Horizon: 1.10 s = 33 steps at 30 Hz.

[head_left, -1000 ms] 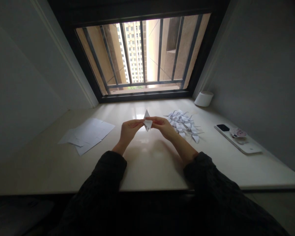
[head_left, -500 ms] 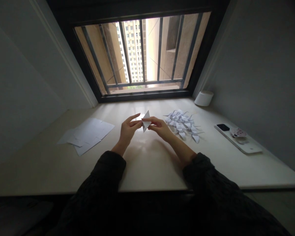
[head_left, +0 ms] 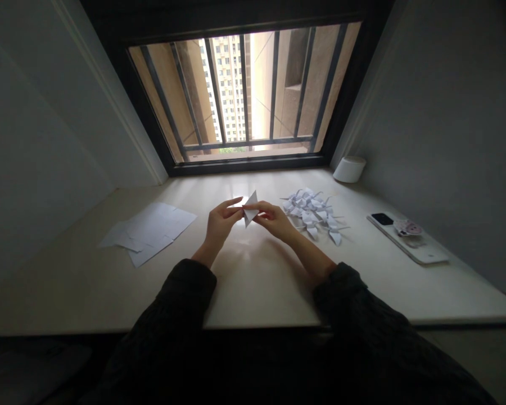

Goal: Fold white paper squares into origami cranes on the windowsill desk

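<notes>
A small piece of folded white paper (head_left: 250,209), diamond-shaped with pointed ends, is held above the sill between both hands. My left hand (head_left: 221,221) pinches its left edge with the thumb and a finger, while the index finger stretches out above. From the other side my right hand (head_left: 274,220) grips the paper, one finger lying across its face and the thumb below. Close to the right hand lies a heap of folded white paper cranes (head_left: 312,211). The creases on the far side of the held paper are hidden.
Loose white paper sheets (head_left: 160,228) lie overlapping at the left. To the right is a white phone (head_left: 421,247) with a round grip on its back. A white cylindrical object (head_left: 349,169) stands in the far right corner. A barred window (head_left: 248,90) rises behind the pale sill (head_left: 253,292).
Little differs. My left index finger has dipped slightly towards the paper, and the folded paper has turned a little in the fingers.
</notes>
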{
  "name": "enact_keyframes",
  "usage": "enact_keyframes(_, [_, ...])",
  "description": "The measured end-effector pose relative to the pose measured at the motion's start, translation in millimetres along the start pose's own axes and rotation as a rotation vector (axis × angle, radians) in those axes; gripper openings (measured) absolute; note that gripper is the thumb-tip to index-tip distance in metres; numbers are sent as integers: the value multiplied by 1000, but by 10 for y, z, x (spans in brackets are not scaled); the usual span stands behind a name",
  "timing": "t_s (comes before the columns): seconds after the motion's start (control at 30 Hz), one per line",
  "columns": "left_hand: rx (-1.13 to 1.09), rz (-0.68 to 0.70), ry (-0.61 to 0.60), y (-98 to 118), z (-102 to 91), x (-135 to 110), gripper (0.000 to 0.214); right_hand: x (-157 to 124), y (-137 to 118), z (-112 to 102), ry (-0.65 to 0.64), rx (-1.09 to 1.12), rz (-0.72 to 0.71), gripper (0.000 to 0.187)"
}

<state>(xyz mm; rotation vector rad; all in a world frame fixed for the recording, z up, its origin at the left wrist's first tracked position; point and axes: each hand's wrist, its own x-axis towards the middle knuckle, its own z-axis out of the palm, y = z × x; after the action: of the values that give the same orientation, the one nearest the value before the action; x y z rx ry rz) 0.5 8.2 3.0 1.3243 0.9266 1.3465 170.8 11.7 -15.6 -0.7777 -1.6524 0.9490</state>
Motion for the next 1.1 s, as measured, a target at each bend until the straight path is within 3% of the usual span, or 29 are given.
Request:
enact_keyframes(0.2, [38,29,7,14,-35,0,54,16,-34,-6,164,107,129,32])
enact_keyframes(0.43, [159,177,-2,-16,-22,1,29,33,-21,3,230,248,227,31])
enact_keyframes(0.87, [45,-62,50,-44,-49,32,31,24,-52,-9,229,257,331,30])
enact_keyframes(1.1, [46,-73,21,9,13,-12,39,22,-11,23,301,264,312,29])
